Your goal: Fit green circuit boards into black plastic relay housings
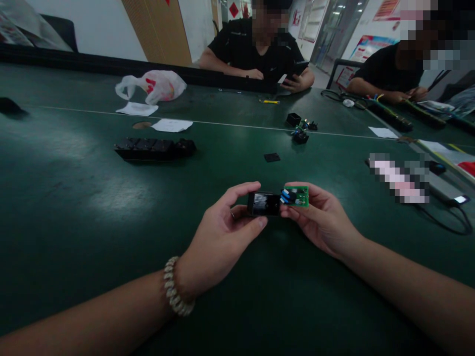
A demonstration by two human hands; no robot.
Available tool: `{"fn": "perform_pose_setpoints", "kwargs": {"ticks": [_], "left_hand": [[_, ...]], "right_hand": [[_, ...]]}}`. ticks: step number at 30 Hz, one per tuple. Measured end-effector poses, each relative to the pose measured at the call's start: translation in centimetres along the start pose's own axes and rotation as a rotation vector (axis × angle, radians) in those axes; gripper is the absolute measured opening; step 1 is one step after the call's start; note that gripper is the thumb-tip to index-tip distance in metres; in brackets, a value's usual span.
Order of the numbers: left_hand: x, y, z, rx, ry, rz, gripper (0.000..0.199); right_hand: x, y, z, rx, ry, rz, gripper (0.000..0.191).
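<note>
My left hand (226, 227), with a beaded bracelet on its wrist, grips a small black plastic case (264, 203) between thumb and fingers. In my right hand (324, 215) is a green circuit board (299, 196), pinched at its lower and right sides. Blue and black wires (287, 196) show at the board's left end, right beside the case. Whether they run into the case I cannot tell. Both parts are held above the green table (237, 296). Beyond them lies a thin flat black plate (272, 157).
A row of black cases (148, 148) lies left, and loose black parts with small boards (300, 131) lie ahead. Farther back are paper sheets (172, 125), a plastic bag (159, 86) and a yellow tool (269, 101). A device with a cable (441, 183) sits right. Two people sit across the table.
</note>
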State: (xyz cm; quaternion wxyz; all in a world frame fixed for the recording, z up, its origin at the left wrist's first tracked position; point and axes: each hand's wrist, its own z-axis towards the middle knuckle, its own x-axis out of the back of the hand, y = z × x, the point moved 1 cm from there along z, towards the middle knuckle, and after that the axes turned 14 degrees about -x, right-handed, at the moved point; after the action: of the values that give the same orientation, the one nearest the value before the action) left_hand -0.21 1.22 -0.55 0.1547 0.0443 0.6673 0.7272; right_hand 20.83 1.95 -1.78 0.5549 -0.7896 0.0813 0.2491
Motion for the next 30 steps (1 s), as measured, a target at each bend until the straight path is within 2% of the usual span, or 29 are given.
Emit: {"fn": "perform_pose_setpoints", "kwargs": {"ticks": [8,17,21,24,27,30], "left_hand": [[-0.01,-0.16,0.1,-0.013,-0.016,0.002,0.05],[0.1,-0.19,0.06,-0.025,-0.035,0.0,0.045],[-0.1,-0.25,0.11,-0.046,-0.014,-0.069,0.046],[-0.16,-0.44,0.12,-0.035,0.027,-0.203,0.045],[-0.21,-0.47,0.15,0.021,0.076,-0.31,0.033],[-0.43,-0.2,0.32,0.08,0.102,-0.321,0.016]], "right_hand": [[0.05,0.08,-0.03,0.082,0.108,-0.125,0.023],[-0.1,0.16,0.14,0.058,0.113,-0.081,0.027],[0.05,0.27,0.16,0.051,0.106,-0.072,0.026],[0.19,0.32,0.12,0.043,0.097,-0.076,0.025],[0.19,0.28,0.07,0.045,0.103,-0.059,0.026],[0.06,0.23,0.09,0.056,0.12,-0.031,0.027]]}}
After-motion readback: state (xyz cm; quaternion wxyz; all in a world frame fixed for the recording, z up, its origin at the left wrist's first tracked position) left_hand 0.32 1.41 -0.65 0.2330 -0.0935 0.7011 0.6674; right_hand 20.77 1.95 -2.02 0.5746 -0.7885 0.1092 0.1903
